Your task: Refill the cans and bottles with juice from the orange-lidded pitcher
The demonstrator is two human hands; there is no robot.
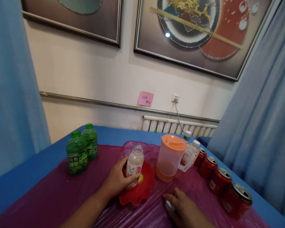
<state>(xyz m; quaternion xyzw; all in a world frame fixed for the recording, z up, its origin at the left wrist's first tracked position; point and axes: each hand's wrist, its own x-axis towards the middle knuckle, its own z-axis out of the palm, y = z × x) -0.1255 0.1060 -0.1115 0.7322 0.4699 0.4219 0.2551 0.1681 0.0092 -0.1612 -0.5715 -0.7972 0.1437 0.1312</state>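
Observation:
My left hand (117, 177) is wrapped around a small clear bottle (135, 163) with a pink-and-white printed label. The bottle stands upright over a red scalloped plate (147, 186), and its mouth is uncapped. Low on the right, my right hand (184, 205) rests at the purple plastic sheet, fingers curled about a small white bottle cap (169, 206). Beyond it stands a clear pitcher (165, 161) with an orange lid (173, 142) and some amber liquid at the bottom.
Two green bottles (76, 155) stand at the left. Several red cans (219, 180) line the right side, behind them capped bottles (194, 152). A purple plastic sheet (68, 196) covers part of the blue table. Blue curtains (258, 104) hang on both sides; a radiator (166, 125) is behind.

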